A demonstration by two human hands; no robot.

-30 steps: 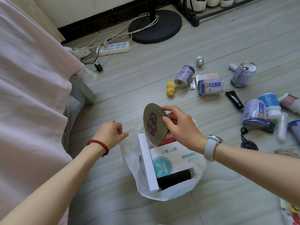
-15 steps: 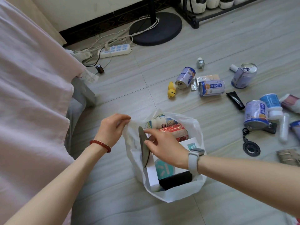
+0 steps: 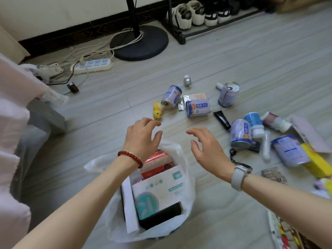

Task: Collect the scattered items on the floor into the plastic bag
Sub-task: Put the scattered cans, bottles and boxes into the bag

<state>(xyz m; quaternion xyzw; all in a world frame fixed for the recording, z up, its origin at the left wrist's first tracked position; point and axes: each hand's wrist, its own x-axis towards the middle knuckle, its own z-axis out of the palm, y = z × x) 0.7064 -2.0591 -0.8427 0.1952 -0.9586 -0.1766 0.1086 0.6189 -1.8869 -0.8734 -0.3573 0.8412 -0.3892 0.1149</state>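
A white plastic bag (image 3: 187, 198) stands open on the floor, holding a white box, a teal-printed box, a black item and a red packet. My left hand (image 3: 142, 136) hovers above the bag's far rim, fingers spread, holding nothing. My right hand (image 3: 206, 146) is beside it to the right, also spread and empty. Beyond the hands lie a yellow duck toy (image 3: 157, 110), a tipped can (image 3: 171, 97), another can (image 3: 198, 107), a black tube (image 3: 221, 119), a small silver bottle (image 3: 187, 81) and further cans (image 3: 240, 134).
A bed with pink sheet (image 3: 14, 123) fills the left. A fan base (image 3: 139, 43), a power strip (image 3: 93, 64) with cables and a shoe rack (image 3: 197, 31) stand at the back. More bottles, a yellow box (image 3: 316, 162) and a key fob (image 3: 233, 153) lie at right.
My right hand slid the round disc down into the bag and let it go. Both hands have since risen out of the bag and moved forward, empty.
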